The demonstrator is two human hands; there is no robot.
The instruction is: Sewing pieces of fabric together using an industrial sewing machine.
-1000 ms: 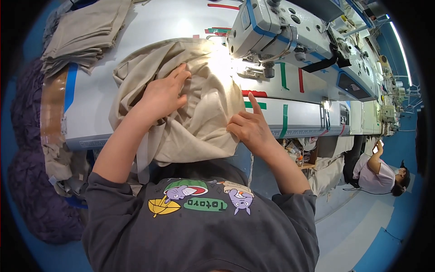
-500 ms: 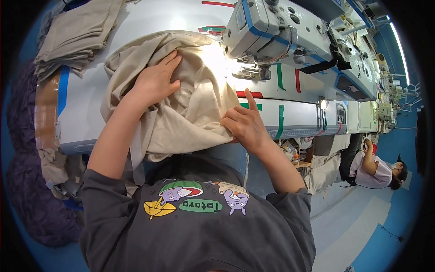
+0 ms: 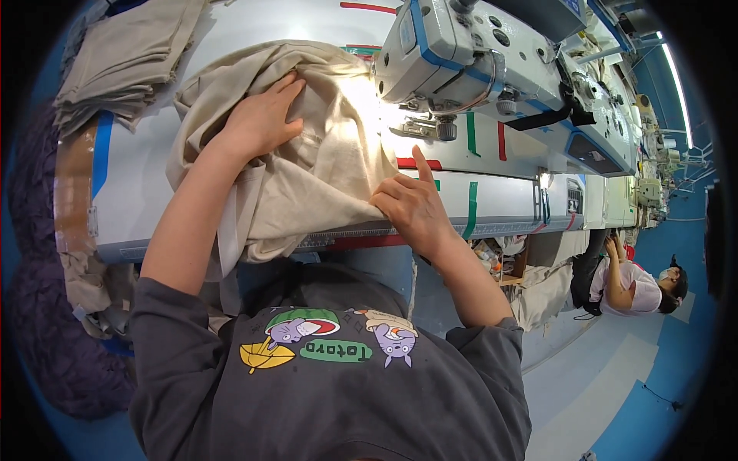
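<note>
A bunched piece of beige fabric (image 3: 327,184) lies on the sewing table, its right side reaching the lit needle area of a white and blue sewing machine (image 3: 461,58). My left hand (image 3: 265,119) rests flat on the fabric's upper left part, fingers spread. At the lower right corner, my right hand (image 3: 411,203) pinches the cloth edge between thumb and curled fingers, with the index finger stretched toward the metal presser foot (image 3: 421,127). The cloth is drawn taut toward that hand. A pale strip (image 3: 228,234) hangs from the fabric's near left side. The needle itself is lost in glare.
Stacked beige cut pieces (image 3: 127,54) sit at the table's far left. Dark purple cloth (image 3: 58,330) is heaped beyond the left end. Green tape (image 3: 471,209) and red tape (image 3: 501,141) mark the tabletop. Another person (image 3: 626,284) works farther along at right.
The fabric's near right edge has been pulled up, uncovering the table's front edge and a red strip there. Both hands keep their hold. The other person's arms have shifted.
</note>
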